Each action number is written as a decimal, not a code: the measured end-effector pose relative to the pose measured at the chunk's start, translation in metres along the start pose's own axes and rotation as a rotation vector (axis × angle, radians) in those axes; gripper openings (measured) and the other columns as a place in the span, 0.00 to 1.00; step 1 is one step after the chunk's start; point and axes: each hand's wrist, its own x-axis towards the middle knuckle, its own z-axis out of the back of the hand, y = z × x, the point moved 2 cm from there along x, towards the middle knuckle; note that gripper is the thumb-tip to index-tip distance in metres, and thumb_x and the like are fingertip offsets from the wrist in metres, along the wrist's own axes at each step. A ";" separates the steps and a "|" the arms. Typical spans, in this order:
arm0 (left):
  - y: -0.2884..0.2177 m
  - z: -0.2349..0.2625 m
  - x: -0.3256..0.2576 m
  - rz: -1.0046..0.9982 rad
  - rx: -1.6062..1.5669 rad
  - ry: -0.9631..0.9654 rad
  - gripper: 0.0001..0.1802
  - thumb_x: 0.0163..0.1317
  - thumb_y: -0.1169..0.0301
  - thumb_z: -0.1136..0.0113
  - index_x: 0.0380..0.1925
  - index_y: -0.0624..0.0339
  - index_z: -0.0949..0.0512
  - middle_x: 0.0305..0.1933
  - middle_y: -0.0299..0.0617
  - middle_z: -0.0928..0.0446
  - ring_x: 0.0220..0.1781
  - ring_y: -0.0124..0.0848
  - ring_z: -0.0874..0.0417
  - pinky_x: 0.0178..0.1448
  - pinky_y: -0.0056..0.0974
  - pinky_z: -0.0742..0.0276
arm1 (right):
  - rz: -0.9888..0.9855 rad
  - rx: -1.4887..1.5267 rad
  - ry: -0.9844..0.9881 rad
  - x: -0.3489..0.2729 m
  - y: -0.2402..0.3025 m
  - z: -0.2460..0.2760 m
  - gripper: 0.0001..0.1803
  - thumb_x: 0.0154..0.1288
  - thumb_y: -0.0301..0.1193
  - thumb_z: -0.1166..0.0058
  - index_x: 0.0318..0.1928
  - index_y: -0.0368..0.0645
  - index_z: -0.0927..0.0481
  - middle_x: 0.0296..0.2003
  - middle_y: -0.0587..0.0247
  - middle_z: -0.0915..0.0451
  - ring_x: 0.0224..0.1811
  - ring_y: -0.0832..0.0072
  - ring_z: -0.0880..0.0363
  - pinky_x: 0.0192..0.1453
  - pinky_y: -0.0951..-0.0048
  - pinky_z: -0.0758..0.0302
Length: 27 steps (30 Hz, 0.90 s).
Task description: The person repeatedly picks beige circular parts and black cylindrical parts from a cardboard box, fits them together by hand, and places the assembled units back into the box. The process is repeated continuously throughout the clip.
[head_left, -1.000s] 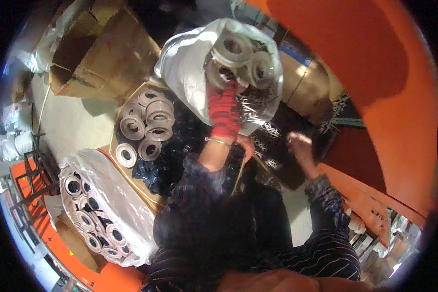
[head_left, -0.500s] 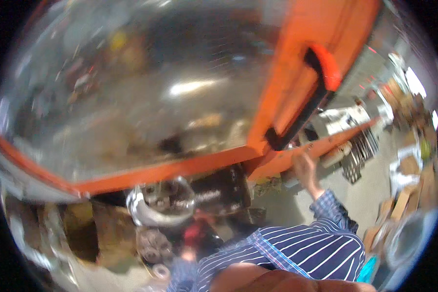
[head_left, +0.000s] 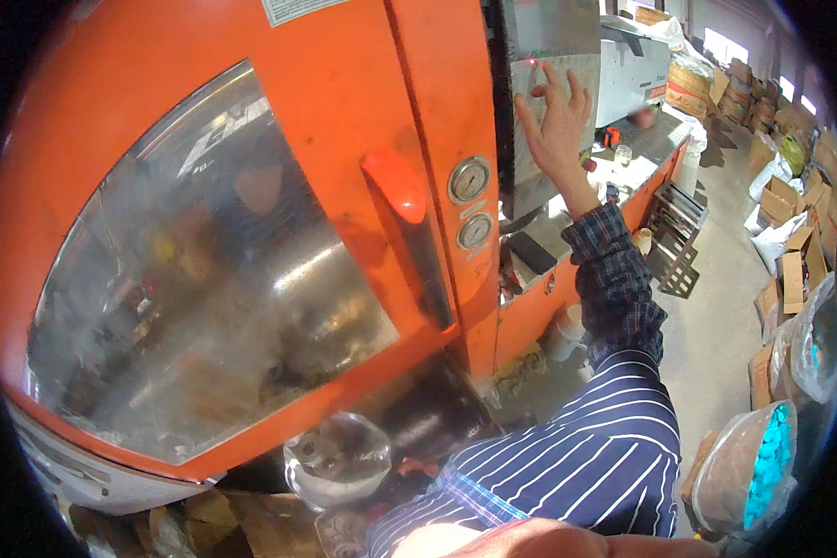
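Observation:
My right hand (head_left: pixel 560 126) is raised, fingers spread and holding nothing, in front of a grey control panel (head_left: pixel 539 37) with a small red light. Whether a fingertip touches the panel, I cannot tell. To its left stands a large orange machine door (head_left: pixel 330 112) with a window (head_left: pixel 205 279), hazy with reflections. A red-and-black handle (head_left: pixel 402 191) is fixed along the door's right side. Two round gauges, an upper gauge (head_left: pixel 469 179) and a lower gauge (head_left: pixel 475 230), sit between handle and hand. My left hand does not show; my striped clothing covers the lower middle.
Below the door is a clear plastic-lined container (head_left: pixel 339 474) with round grey parts in it. At right are a workbench (head_left: pixel 651 139), a metal rack (head_left: pixel 681 232), cardboard boxes (head_left: pixel 779 200) and a clear bag of turquoise pieces (head_left: pixel 767 470). A pale bucket (head_left: pixel 564 333) stands beside the machine.
My right hand has risen from below the door handle to the control panel. My left hand, low near something red before, has gone from sight. The view has shifted, bringing in gauges and panel.

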 end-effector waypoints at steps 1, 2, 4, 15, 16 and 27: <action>-0.002 -0.002 0.000 0.001 0.007 0.006 0.17 0.73 0.57 0.48 0.43 0.58 0.19 0.43 0.55 0.19 0.47 0.49 0.17 0.52 0.52 0.21 | 0.036 -0.023 0.002 0.002 -0.002 -0.003 0.36 0.71 0.47 0.41 0.72 0.42 0.32 0.61 0.55 0.23 0.76 0.42 0.43 0.79 0.34 0.55; -0.003 -0.004 0.001 0.001 0.012 0.008 0.17 0.73 0.57 0.47 0.43 0.58 0.19 0.43 0.55 0.19 0.48 0.49 0.17 0.52 0.52 0.21 | 0.074 -0.046 0.004 0.003 -0.002 -0.008 0.37 0.70 0.48 0.40 0.72 0.42 0.32 0.61 0.54 0.23 0.76 0.41 0.43 0.79 0.34 0.55; -0.006 -0.008 0.003 0.000 0.021 0.013 0.17 0.72 0.57 0.47 0.43 0.58 0.19 0.43 0.55 0.19 0.48 0.49 0.17 0.53 0.52 0.21 | 0.115 -0.063 0.045 0.006 -0.004 -0.010 0.33 0.70 0.49 0.40 0.65 0.39 0.27 0.61 0.54 0.23 0.75 0.40 0.42 0.79 0.34 0.55; -0.028 -0.025 -0.002 -0.049 0.095 0.052 0.18 0.71 0.56 0.46 0.45 0.58 0.18 0.46 0.55 0.19 0.50 0.50 0.18 0.55 0.51 0.21 | 0.015 0.570 0.149 -0.086 0.051 0.101 0.09 0.63 0.29 0.39 0.43 0.43 0.19 0.45 0.58 0.18 0.48 0.54 0.22 0.55 0.55 0.29; -0.029 -0.025 -0.004 -0.057 0.102 0.053 0.18 0.71 0.56 0.46 0.45 0.58 0.18 0.46 0.55 0.19 0.51 0.50 0.18 0.55 0.51 0.21 | 0.025 0.532 0.404 -0.115 0.060 0.102 0.04 0.64 0.29 0.40 0.38 0.45 0.20 0.38 0.60 0.18 0.40 0.56 0.20 0.45 0.56 0.25; -0.024 -0.018 -0.020 -0.075 0.132 0.042 0.19 0.69 0.56 0.44 0.46 0.59 0.18 0.48 0.56 0.19 0.53 0.51 0.18 0.57 0.51 0.22 | 0.309 0.710 1.989 -0.399 0.150 0.113 0.24 0.64 0.50 0.40 0.49 0.43 0.15 0.43 0.52 0.13 0.48 0.52 0.14 0.51 0.50 0.19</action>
